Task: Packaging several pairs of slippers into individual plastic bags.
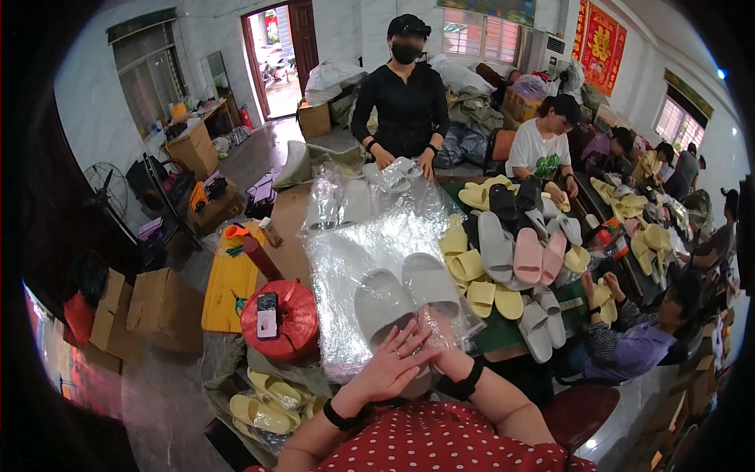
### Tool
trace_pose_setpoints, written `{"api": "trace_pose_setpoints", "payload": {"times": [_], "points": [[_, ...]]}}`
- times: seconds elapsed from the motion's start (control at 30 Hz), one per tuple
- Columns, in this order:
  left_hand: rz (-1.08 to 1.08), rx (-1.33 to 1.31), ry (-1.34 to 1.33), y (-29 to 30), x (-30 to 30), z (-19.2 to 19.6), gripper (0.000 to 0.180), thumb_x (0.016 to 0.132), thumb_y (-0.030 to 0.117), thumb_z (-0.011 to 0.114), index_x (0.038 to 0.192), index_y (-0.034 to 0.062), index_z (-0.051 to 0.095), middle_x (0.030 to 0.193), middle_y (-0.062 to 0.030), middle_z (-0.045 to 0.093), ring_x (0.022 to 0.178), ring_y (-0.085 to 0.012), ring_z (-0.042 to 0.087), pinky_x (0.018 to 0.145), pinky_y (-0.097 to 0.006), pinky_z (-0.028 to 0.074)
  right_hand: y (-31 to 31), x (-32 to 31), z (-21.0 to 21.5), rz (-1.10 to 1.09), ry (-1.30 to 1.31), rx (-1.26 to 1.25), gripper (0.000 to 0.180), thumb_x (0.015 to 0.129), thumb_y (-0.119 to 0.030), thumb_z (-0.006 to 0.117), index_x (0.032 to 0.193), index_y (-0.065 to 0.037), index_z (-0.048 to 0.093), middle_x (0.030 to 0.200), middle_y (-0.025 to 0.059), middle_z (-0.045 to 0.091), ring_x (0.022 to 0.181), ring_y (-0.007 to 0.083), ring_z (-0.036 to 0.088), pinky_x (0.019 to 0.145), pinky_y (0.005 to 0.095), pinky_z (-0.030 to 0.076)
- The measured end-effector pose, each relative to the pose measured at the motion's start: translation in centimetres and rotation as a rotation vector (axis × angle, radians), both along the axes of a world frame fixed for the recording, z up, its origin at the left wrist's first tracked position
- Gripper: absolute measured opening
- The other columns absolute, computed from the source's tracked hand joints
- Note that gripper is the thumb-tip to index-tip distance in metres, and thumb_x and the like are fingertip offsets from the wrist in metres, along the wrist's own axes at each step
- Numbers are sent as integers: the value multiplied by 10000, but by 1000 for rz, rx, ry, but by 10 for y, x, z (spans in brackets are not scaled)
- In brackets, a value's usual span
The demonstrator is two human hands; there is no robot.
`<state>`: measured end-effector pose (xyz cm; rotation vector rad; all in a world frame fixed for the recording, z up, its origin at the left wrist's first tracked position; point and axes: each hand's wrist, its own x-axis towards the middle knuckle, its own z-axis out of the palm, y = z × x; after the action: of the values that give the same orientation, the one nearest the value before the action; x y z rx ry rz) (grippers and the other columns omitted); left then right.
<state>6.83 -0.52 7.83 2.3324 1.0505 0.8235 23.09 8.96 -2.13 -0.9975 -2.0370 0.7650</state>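
A pair of grey slippers lies on a stack of clear plastic bags in front of me, the left slipper beside the right slipper. My left hand is open, its fingers stretched across toward the other wrist, at the near end of the left slipper. My right hand reaches to the near end of the right slipper, with clear film over part of it. Its fingertips are hard to make out through the film and glare.
A red twine roll bearing a phone stands at the left, by a yellow board. Many slippers cover the table's right. Yellow slippers lie in a sack below. Across the table, a person handles bagged slippers.
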Motion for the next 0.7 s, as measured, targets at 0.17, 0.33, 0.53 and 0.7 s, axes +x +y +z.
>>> {"api": "trace_pose_setpoints", "payload": {"times": [0.17, 0.33, 0.53, 0.7], "points": [[-104, -36, -78, -5, -5, -9, 484, 948, 183, 420, 1426, 198, 492, 1584, -69, 286, 1484, -355, 151, 1191, -542, 80, 9, -8, -1, -100, 2, -67, 168, 973, -181, 511, 901, -32, 535, 795, 108, 552, 739, 248, 579, 633, 354, 481], [-65, -66, -59, -22, -19, -8, 463, 932, 186, 439, 1385, 178, 535, 1562, -72, 336, 1463, -371, 218, 1189, -493, 172, 11, -29, 27, -132, -309, 11, 227, 946, -224, 526, 942, 2, 510, 850, 253, 594, 783, 418, 613, 675, 502, 489], [-141, -54, -167, -20, -26, 15, 438, 952, 214, 403, 1346, 138, 576, 1525, -92, 401, 1440, -372, 273, 1172, -471, 215, 23, -50, 52, -278, -415, 3, 253, 950, -254, 529, 964, -3, 502, 884, 251, 606, 802, 439, 623, 688, 522, 496], [-68, 29, -134, -25, -34, 25, 419, 942, 213, 394, 1280, 144, 632, 1463, -92, 486, 1424, -357, 318, 1169, -483, 213, 36, -63, 68, -354, -302, 42, 288, 970, -287, 507, 995, -1, 488, 937, 269, 602, 818, 454, 621, 722, 538, 498]]}}
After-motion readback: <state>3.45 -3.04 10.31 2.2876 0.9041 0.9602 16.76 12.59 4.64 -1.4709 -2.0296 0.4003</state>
